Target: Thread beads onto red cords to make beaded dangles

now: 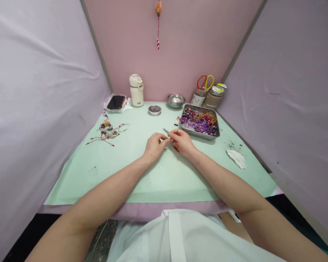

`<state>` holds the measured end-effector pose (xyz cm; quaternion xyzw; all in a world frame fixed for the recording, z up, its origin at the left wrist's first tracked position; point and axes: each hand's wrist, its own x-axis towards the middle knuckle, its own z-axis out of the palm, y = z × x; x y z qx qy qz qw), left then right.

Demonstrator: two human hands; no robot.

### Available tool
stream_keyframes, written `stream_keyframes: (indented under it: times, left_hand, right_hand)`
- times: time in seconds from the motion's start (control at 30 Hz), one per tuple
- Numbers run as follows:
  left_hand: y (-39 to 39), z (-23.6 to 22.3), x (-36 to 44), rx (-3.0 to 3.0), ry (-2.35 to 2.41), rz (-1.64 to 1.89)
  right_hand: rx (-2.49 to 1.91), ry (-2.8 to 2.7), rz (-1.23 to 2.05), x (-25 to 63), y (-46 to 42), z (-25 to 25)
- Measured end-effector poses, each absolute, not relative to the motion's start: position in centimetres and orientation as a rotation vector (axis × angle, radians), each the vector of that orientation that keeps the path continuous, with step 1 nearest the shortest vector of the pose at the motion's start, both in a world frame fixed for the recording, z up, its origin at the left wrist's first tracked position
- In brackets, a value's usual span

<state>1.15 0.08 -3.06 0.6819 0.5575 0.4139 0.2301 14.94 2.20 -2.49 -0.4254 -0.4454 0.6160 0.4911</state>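
My left hand (154, 147) is closed in a pinch over the middle of the green table mat. What its fingertips hold is too small to make out. Right beside it, fingertips almost touching, my right hand (182, 143) grips a small pointed metal tool (165, 130). The tool's tip points up and left, and a bit of red, perhaps its handle, shows under the palm. Whether it is scissors or pliers I cannot tell. Just past my right hand stands a metal tray (205, 136) full of purple, red and clear beads (198, 122) with yellow thread.
Beaded cords (108, 131) lie at the left. Along the back stand a phone (116, 102), a white bottle (137, 92), a round container (154, 110), a steel bowl (176, 101), and jars (213, 98) with scissors (205, 83). A crumpled white cloth (236, 159) lies right.
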Motion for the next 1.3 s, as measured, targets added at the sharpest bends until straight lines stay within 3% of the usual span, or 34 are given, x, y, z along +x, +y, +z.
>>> stream_keyframes:
  times: [0.47, 1.03, 1.3]
  left_hand:
    - [0.9, -4.0, 1.8, 1.366, 1.248, 1.085]
    - [0.6, -3.7, 2.2, 1.220, 1.209, 1.480]
    - [0.4, -3.0, 2.2, 1.169, 1.209, 1.500]
  right_hand:
    - [-1.010, -1.089, 1.466, 14.6, 2.0, -2.6]
    - [-0.909, -0.982, 1.530, 14.4, 1.7, -2.1]
    - [-0.920, -0.991, 1.532, 14.6, 1.8, -2.1]
